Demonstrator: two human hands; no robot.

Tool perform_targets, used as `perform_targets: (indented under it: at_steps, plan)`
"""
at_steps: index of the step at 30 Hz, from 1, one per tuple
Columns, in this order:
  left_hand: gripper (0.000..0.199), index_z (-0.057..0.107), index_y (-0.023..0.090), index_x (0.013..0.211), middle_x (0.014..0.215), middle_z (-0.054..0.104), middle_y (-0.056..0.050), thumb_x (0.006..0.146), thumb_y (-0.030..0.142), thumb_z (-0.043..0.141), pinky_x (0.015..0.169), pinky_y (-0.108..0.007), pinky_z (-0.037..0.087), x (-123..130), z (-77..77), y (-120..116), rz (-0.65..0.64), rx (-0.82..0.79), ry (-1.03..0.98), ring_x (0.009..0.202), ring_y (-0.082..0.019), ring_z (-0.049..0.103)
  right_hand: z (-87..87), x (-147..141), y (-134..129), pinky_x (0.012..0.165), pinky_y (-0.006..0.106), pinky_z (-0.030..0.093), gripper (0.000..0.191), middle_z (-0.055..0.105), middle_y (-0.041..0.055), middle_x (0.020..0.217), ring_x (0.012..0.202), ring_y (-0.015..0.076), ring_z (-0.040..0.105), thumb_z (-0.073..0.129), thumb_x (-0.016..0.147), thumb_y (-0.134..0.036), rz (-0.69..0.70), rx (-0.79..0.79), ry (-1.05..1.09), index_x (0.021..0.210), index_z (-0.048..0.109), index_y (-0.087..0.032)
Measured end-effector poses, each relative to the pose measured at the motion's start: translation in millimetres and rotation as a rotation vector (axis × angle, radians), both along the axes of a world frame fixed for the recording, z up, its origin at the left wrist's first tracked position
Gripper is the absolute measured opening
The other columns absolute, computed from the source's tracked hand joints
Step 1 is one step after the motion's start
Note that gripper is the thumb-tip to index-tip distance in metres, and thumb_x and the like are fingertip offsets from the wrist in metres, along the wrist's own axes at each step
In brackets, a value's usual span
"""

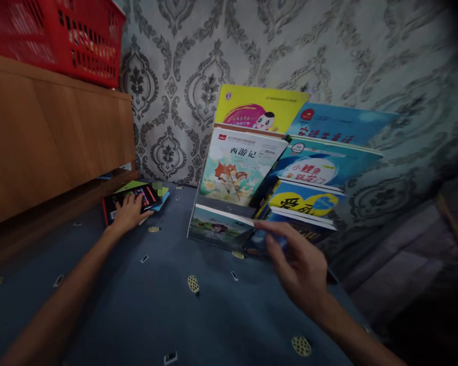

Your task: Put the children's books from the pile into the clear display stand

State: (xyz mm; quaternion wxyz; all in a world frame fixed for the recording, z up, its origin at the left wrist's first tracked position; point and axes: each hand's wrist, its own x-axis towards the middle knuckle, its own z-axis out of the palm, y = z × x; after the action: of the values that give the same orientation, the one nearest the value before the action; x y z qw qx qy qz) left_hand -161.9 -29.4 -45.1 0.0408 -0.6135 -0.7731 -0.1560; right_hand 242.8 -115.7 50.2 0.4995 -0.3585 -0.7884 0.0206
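Note:
My left hand (127, 213) lies on a small stack of books at the left, its fingers spread over a black-covered book (149, 197). Under that one, the edges of a green book (137, 184) and a blue one show. My right hand (303, 262) is in front of a tiered book display, index finger stretched out and thumb apart, holding nothing visible. Its index fingertip is at the right corner of a low green picture book (219, 226); whether they touch I cannot tell. Behind that book stands a white-covered book (240, 168).
More books stand in the display: a yellow book (259, 104), a blue book (339, 122), a teal book (328, 162) and a blue-and-yellow book (305, 198). A wooden cabinet (57, 142) bearing a red basket (95, 46) is at the left. Patterned wallpaper (198, 66) rises behind.

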Motion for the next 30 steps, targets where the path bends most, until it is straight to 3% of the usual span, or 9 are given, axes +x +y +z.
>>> perform_targets:
  at_steps: [4,6,13,18,23,30]
  plan:
    - [0.079,0.036,0.01,0.154,0.162,0.033,-0.027,0.094,0.061,0.041,0.113,-0.07,0.03,-4,-11.3,-8,0.046,-0.044,0.024,0.151,-0.045,0.026,-34.9,-7,-21,0.088,0.032,0.061,0.039,0.078,0.0028,0.102,0.095,0.0186,0.075,0.056,0.091,-0.005,0.227,0.133,-0.099,0.119,0.065,-0.03]
    - [0.077,0.036,0.006,0.153,0.161,0.033,-0.028,0.095,0.057,0.039,0.112,-0.07,0.031,-1,-13.5,-9,0.046,-0.031,0.068,0.151,-0.046,0.026,-55.4,-12,-25,0.088,0.032,0.061,0.041,0.078,0.0041,0.102,0.095,0.0185,0.074,0.052,0.091,-0.003,0.333,0.116,-0.15,0.122,0.063,-0.028]
    - [0.067,0.043,0.002,0.148,0.155,0.042,-0.032,0.098,0.044,0.034,0.107,-0.068,0.038,13,-19.1,-7,0.086,0.04,0.183,0.145,-0.048,0.037,-121.5,-21,-31,0.091,0.033,0.059,0.033,0.076,0.0063,0.095,0.093,0.0196,0.073,0.044,0.095,-0.007,0.373,-0.109,-0.234,0.112,0.068,-0.022]
    - [0.06,0.05,0.004,0.144,0.15,0.05,-0.03,0.097,0.038,0.035,0.105,-0.064,0.042,16,-30.5,-3,0.131,0.088,0.3,0.14,-0.045,0.045,-154.9,-20,-27,0.1,0.029,0.053,0.032,0.077,0.0063,0.101,0.098,0.0169,0.071,0.047,0.096,-0.008,0.411,-0.241,-0.294,0.115,0.069,-0.022]
    - [0.057,0.05,0.004,0.144,0.148,0.051,-0.029,0.099,0.036,0.035,0.105,-0.061,0.043,17,-36.2,0,0.17,0.104,0.342,0.139,-0.043,0.047,-170.3,-20,-17,0.092,0.027,0.056,0.034,0.078,0.0057,0.096,0.094,0.0176,0.072,0.052,0.089,-0.006,0.435,-0.28,-0.24,0.112,0.072,-0.021]
    - [0.054,0.056,0.004,0.136,0.139,0.058,-0.029,0.1,0.039,0.036,0.098,-0.059,0.047,26,-24.4,-8,0.157,0.107,0.378,0.13,-0.044,0.053,-156.9,-18,-26,0.103,0.034,0.051,0.036,0.077,0.0075,0.111,0.112,0.0203,0.068,0.052,0.093,-0.008,0.402,-0.448,-0.289,0.119,0.072,-0.022]
